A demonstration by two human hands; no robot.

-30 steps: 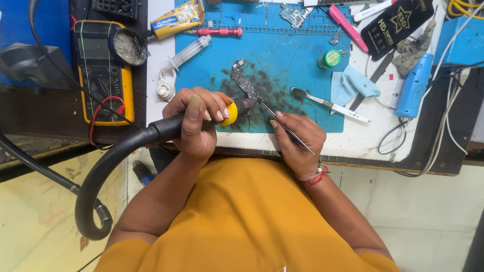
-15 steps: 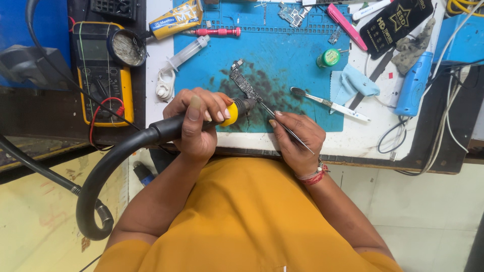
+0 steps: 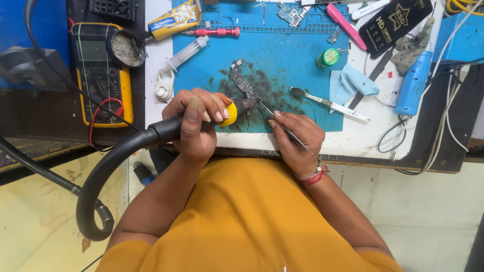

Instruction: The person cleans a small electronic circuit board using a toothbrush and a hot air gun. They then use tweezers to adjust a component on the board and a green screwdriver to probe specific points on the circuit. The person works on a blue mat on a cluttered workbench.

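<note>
My left hand (image 3: 197,121) grips a hot-air tool (image 3: 235,110) with a black handle and yellow collar; its thick black hose (image 3: 108,166) curves down to the left. The nozzle points at a narrow dark circuit board (image 3: 242,83) lying on the blue work mat (image 3: 282,55). Thin metal tweezers (image 3: 282,126) are pinched in my right hand (image 3: 295,138), their tip touching the board's near end beside the nozzle. Dark smudges stain the mat around the board.
A yellow multimeter (image 3: 101,75) with red and black leads lies at the left. On and around the mat are a syringe (image 3: 184,53), a red screwdriver (image 3: 214,32), a small green jar (image 3: 328,57), a brush (image 3: 327,103), a blue cloth (image 3: 353,83) and a blue tool (image 3: 414,83) with cables.
</note>
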